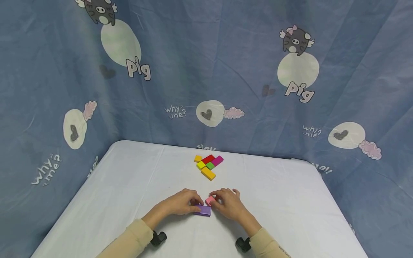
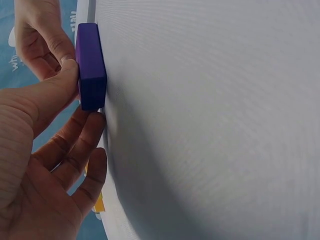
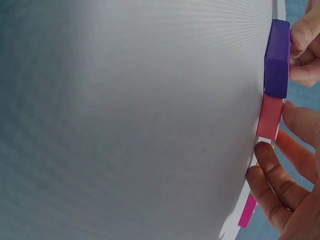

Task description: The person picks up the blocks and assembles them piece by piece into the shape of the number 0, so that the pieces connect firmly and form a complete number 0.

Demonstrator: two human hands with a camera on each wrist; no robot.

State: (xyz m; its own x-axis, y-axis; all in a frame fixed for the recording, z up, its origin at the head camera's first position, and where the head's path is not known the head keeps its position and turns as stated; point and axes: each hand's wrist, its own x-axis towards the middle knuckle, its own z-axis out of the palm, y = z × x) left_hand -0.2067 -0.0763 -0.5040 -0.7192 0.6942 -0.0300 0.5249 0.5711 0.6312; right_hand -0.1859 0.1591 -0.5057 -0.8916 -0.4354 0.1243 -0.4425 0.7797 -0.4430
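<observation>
A purple rectangular block (image 1: 204, 211) lies flat on the white cloth, its long side running left to right in the head view. My left hand (image 1: 181, 202) pinches its left end between thumb and fingers; the same block (image 2: 91, 75) stands out clearly in the left wrist view. A smaller pink block (image 1: 209, 200) sits just behind its right end. Thumb and fingers of my right hand (image 1: 229, 203) hold this pink block (image 3: 270, 117). In the right wrist view the two blocks look close together, but whether they touch I cannot tell.
Farther back lies a cluster of blocks: a red one (image 1: 208, 159), a magenta one (image 1: 217, 161), a green one (image 1: 210, 165), a yellow one (image 1: 201, 165) and orange ones (image 1: 208, 173). The white-covered table (image 1: 274, 193) ends at a blue patterned curtain (image 1: 213, 71).
</observation>
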